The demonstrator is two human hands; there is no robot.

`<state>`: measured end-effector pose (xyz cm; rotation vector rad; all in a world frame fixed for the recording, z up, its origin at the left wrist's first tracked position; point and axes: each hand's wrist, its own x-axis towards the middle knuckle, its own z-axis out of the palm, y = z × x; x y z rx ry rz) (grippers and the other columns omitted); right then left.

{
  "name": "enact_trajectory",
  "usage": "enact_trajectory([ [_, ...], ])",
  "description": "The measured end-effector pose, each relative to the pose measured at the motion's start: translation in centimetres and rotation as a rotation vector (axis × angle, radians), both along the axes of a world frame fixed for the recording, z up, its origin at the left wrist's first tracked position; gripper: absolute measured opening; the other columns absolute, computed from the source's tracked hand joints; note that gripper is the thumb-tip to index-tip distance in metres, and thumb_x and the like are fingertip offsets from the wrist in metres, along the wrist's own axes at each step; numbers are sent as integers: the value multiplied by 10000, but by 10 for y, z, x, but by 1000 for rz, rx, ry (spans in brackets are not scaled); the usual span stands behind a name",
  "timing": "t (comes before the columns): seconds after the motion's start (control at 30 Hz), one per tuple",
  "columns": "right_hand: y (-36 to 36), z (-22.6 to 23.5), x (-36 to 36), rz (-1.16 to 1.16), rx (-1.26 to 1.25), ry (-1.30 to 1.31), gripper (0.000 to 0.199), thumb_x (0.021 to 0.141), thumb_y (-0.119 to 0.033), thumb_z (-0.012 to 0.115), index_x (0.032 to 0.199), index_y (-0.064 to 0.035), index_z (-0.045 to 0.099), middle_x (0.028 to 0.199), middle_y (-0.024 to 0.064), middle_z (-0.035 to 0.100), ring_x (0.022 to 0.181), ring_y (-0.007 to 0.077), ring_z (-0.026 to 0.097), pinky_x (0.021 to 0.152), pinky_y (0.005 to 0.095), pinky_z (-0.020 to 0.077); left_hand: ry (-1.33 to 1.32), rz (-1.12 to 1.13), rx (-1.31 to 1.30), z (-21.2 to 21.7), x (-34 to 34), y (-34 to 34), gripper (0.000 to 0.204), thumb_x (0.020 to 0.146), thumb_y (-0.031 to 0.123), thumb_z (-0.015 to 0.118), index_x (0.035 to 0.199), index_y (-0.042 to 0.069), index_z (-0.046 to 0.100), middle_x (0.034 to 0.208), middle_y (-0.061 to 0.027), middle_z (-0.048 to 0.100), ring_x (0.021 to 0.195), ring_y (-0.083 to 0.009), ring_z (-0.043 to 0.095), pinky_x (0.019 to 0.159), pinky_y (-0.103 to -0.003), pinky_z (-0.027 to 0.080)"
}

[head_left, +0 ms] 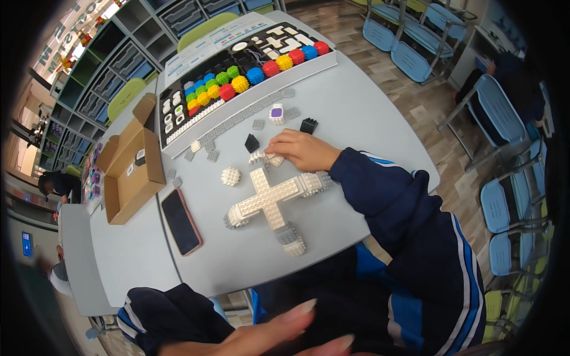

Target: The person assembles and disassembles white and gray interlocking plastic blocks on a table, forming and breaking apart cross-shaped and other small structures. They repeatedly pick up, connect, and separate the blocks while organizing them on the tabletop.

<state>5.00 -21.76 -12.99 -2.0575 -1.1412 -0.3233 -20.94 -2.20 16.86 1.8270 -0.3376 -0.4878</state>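
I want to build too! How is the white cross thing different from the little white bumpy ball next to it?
The white cross is big, flat and made of joined pieces with grey ends; the bumpy ball is small, round and a single piece. The cross lies close by the right hand; the ball sits alone, untouched. Both are white, studded and rest on the grey table.

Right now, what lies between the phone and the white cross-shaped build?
Head view: only bare grey table lies between the phone and the white cross-shaped build.
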Motion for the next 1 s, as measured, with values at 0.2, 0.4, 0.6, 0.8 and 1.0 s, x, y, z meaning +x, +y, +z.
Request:
enact_trajectory([
  [0.2, -8, 1, -2, -27, 0, 14, 246, 916, -65, 606, 1151, -58, 677, 1111, 75, 641, 1054, 262, 575, 904, 349, 489, -242, -106, -112, -45, 12, 28, 691, 722, -245, 576, 1348, 43, 543, 1455, -346, 402, 1227, -349, 562, 1052, -420, 416],
  [0.4, -5, 2, -2, -32, 25, 117, 248, 924, -71, 604, 1162, -78, 677, 1122, 82, 638, 1077, 267, 577, 924, 351, 487, -195, -64, 224, -21, 40, 5, 849, 692, -162, 683, 1465, -11, 367, 1469, -301, 411, 1202, -311, 556, 1053, -412, 406],
  [0.6, -11, 2, -2, -61, -9, 110, 251, 925, -72, 608, 1169, -83, 669, 1138, 88, 634, 1082, 275, 578, 931, 357, 482, -392, -23, 13, -56, 54, 48, 738, 688, -111, 704, 1368, 38, 460, 1414, -266, 440, 1174, -326, 556, 1017, -432, 416],
  [0.8, -11, 4, -2, -47, -17, 106, 264, 920, -62, 612, 1178, -84, 663, 1150, 97, 629, 1090, 281, 571, 936, 360, 475, -924, 144, -193, -82, 48, 70, 629, 684, -61, 724, 1272, 87, 554, 1359, -230, 469, 1145, -340, 557, 982, -452, 426],
  [1.0, -6, 4, -2, -39, -24, 118, 269, 914, -52, 612, 1177, -80, 662, 1159, 95, 629, 1083, 283, 570, 930, 360, 475, -1428, 327, -298, -134, 51, 73, 524, 681, -10, 745, 1175, 136, 647, 1303, -195, 498, 1117, -355, 557, 946, -473, 435],
])
